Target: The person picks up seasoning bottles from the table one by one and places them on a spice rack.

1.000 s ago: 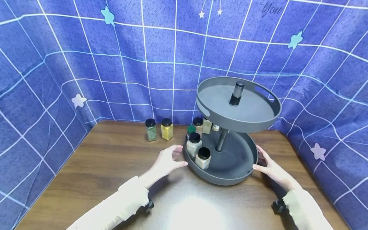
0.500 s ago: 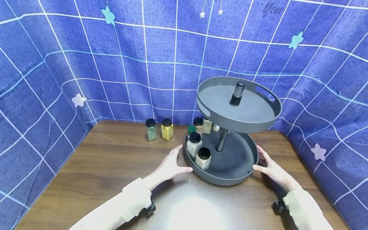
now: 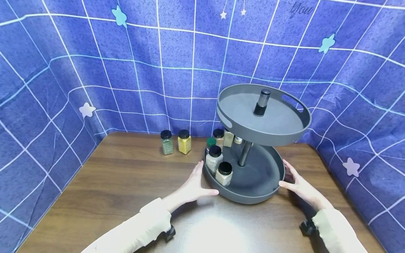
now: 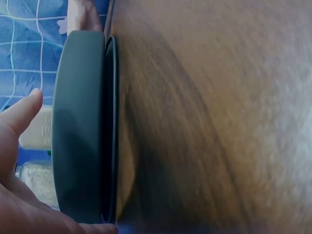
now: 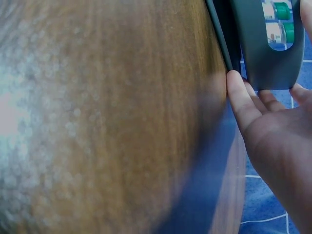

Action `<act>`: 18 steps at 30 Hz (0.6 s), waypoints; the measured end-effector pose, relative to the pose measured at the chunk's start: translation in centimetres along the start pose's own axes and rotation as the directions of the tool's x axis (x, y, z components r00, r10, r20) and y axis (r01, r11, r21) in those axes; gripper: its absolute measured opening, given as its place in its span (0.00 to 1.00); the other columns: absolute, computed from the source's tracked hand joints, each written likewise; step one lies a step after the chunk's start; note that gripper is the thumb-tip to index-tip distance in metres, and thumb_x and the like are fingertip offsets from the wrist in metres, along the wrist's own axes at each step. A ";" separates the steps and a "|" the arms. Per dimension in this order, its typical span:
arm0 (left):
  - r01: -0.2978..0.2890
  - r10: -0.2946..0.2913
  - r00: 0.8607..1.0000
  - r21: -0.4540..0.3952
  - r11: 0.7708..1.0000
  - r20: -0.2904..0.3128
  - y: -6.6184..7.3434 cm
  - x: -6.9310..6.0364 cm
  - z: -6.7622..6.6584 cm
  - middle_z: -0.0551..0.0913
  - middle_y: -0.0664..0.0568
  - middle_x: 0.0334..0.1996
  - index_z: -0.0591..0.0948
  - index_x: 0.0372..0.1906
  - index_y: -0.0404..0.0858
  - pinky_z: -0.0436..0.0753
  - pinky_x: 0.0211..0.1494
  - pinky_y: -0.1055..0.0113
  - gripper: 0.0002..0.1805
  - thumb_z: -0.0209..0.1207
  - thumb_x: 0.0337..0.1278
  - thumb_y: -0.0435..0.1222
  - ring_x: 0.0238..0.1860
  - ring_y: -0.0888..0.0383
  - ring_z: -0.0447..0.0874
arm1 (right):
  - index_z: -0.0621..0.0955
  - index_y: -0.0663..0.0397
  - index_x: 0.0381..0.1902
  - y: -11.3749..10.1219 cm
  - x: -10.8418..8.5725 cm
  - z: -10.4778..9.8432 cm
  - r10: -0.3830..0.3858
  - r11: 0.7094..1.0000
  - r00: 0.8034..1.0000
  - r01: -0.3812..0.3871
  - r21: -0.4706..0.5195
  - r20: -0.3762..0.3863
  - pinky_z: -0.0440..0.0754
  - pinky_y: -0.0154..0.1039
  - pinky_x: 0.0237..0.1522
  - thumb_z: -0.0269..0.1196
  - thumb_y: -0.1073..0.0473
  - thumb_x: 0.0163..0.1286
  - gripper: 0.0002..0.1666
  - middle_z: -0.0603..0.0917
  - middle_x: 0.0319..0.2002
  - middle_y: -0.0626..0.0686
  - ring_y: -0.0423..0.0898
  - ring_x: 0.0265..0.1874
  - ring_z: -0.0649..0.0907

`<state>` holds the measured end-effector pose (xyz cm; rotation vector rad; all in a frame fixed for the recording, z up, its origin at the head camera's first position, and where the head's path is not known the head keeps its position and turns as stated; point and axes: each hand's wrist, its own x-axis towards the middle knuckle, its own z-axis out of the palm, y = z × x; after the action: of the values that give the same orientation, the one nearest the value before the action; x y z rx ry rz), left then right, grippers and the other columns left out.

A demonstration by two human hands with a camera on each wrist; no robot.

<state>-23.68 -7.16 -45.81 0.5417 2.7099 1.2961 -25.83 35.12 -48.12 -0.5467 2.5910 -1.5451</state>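
Observation:
A dark grey two-tier turntable organizer (image 3: 256, 181) stands on the wooden table. My left hand (image 3: 193, 188) is at its lower tier's left side, thumb spread along the front and fingers at the outer wall. At the right side of the same tier, my right hand (image 3: 299, 186) touches the wall with fingers and thumb apart, also seen in the right wrist view. On the lower tier's left stand spice jars: a black-lidded one (image 3: 223, 177) in front, another pale jar (image 3: 213, 160) behind it, a green-capped bottle (image 3: 210, 142), and more at the back, partly hidden by the upper tier (image 3: 243, 109).
Behind and left of the organizer, a jar of green herbs (image 3: 167, 146) and a jar of yellow powder (image 3: 184, 144) stand on the table (image 3: 126, 168). A blue gridded curtain (image 3: 142, 77) hangs along the back and sides.
My left hand has moved right and slightly forward against the lower tier, its thumb spreading along the front wall. The right hand and the organizer show no visible movement.

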 end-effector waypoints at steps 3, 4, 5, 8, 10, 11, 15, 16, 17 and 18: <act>0.012 -0.012 1.000 -0.011 1.000 0.005 0.0 -0.2 0.2 0.41 0.34 0.73 0.41 0.73 0.30 0.51 0.73 0.47 0.67 0.71 0.37 0.54 0.74 0.41 0.39 | 0.43 0.55 0.74 -0.1 0.0 0.1 -0.006 1.000 1.000 0.006 0.008 0.006 0.66 0.19 0.50 0.59 0.64 0.67 0.48 0.56 0.67 0.71 0.29 0.53 0.70; 0.014 -0.014 1.000 -0.017 1.000 0.007 0.0 -0.2 0.4 0.41 0.34 0.73 0.41 0.73 0.30 0.51 0.73 0.47 0.67 0.71 0.37 0.54 0.74 0.41 0.39 | 0.43 0.55 0.74 -0.1 0.0 0.0 -0.007 1.000 1.000 0.007 0.008 0.007 0.66 0.19 0.50 0.59 0.64 0.67 0.48 0.56 0.67 0.71 0.28 0.52 0.70; 0.018 -0.018 1.000 -0.023 1.000 0.010 0.0 -0.2 0.5 0.40 0.34 0.73 0.40 0.73 0.30 0.51 0.73 0.47 0.68 0.71 0.37 0.55 0.74 0.41 0.39 | 0.43 0.55 0.74 -0.1 0.0 0.0 -0.006 1.000 1.000 0.006 0.010 0.008 0.66 0.19 0.50 0.59 0.64 0.67 0.48 0.56 0.67 0.71 0.27 0.52 0.70; 0.021 -0.021 1.000 -0.039 0.999 0.015 0.1 -0.4 0.8 0.40 0.33 0.73 0.39 0.73 0.29 0.51 0.72 0.47 0.68 0.71 0.37 0.55 0.74 0.40 0.39 | 0.43 0.55 0.74 0.0 0.0 0.0 0.001 1.000 1.000 -0.001 0.002 0.009 0.65 0.18 0.50 0.59 0.64 0.67 0.49 0.55 0.68 0.71 0.25 0.52 0.69; 0.026 -0.025 0.999 -0.048 0.999 0.026 0.1 -0.5 1.0 0.38 0.33 0.73 0.39 0.72 0.29 0.51 0.72 0.46 0.69 0.71 0.37 0.55 0.74 0.40 0.38 | 0.43 0.54 0.75 0.0 0.0 0.0 0.009 1.000 1.000 -0.009 -0.006 0.009 0.65 0.18 0.50 0.59 0.63 0.67 0.49 0.55 0.68 0.71 0.25 0.52 0.68; 0.030 -0.028 0.999 -0.052 0.998 0.032 0.3 -0.6 1.1 0.38 0.33 0.73 0.38 0.72 0.29 0.51 0.72 0.46 0.69 0.71 0.37 0.55 0.74 0.40 0.37 | 0.43 0.54 0.75 0.0 0.0 0.0 0.010 1.000 1.000 -0.010 -0.006 0.009 0.65 0.18 0.50 0.59 0.63 0.67 0.49 0.55 0.68 0.71 0.25 0.52 0.68; 0.048 -0.044 0.997 -0.071 0.996 0.059 0.7 -1.0 1.4 0.36 0.34 0.73 0.37 0.73 0.30 0.51 0.72 0.46 0.68 0.71 0.39 0.53 0.74 0.41 0.37 | 0.43 0.54 0.75 -0.1 0.1 -0.1 0.014 1.000 1.000 -0.014 -0.005 0.012 0.65 0.18 0.50 0.59 0.63 0.67 0.49 0.55 0.68 0.71 0.25 0.52 0.69; 0.051 -0.046 0.997 -0.072 0.996 0.065 0.8 -1.0 1.4 0.36 0.34 0.73 0.37 0.73 0.30 0.51 0.72 0.46 0.68 0.71 0.39 0.53 0.74 0.41 0.37 | 0.42 0.54 0.75 -0.1 0.1 -0.1 0.012 1.000 1.000 -0.012 -0.003 0.012 0.65 0.18 0.50 0.59 0.63 0.67 0.49 0.55 0.68 0.71 0.26 0.52 0.69; 0.055 -0.049 0.996 -0.074 0.996 0.071 0.9 -1.1 1.4 0.36 0.34 0.73 0.37 0.73 0.30 0.51 0.72 0.46 0.67 0.71 0.40 0.52 0.74 0.41 0.37 | 0.42 0.54 0.75 -0.2 0.1 -0.1 0.012 1.000 1.000 -0.012 0.000 0.013 0.65 0.18 0.50 0.59 0.63 0.67 0.49 0.55 0.68 0.71 0.26 0.52 0.69; 0.055 -0.049 0.996 -0.074 0.996 0.075 1.0 -1.1 1.5 0.35 0.34 0.73 0.37 0.73 0.30 0.51 0.72 0.46 0.67 0.71 0.40 0.52 0.74 0.41 0.37 | 0.42 0.54 0.75 -0.2 0.1 -0.1 0.013 1.000 1.000 -0.013 -0.001 0.013 0.65 0.18 0.50 0.59 0.63 0.67 0.49 0.55 0.68 0.71 0.26 0.52 0.69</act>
<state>-22.00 -5.90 -46.04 0.4970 2.5865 1.3332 -25.84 35.07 -47.88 -0.5376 2.5802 -1.5315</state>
